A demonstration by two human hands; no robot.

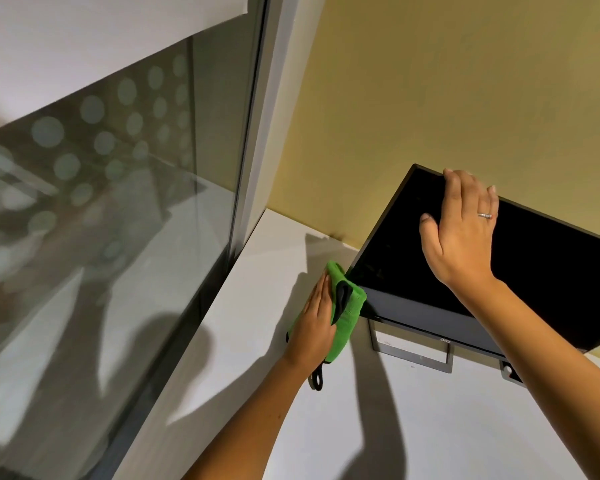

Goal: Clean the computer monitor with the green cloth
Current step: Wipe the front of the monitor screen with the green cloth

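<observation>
While the left hand [314, 322] is pressing the green cloth [347, 308] against the lower left corner of the computer monitor [413, 244], its fingers are lying nearly straight along the fabric, flat rather than curling round it. The cloth is folding over that corner, with a black hanging loop [318, 377] dangling below the wrist, toward the viewer from the monitor. The right hand [459, 233] is bracing the monitor's top edge, fingers hooking over it and thumb resting on the dark screen. The monitor is standing on a white desk [257, 375], its stand base [411, 351] showing beneath the lower bezel, a yellow wall [465, 81] rising behind it and a glass partition [101, 202] running to its left. To wipe well, the person should probably be keeping light, even pressure and sweeping from this corner along the edges, steadying the top throughout.
</observation>
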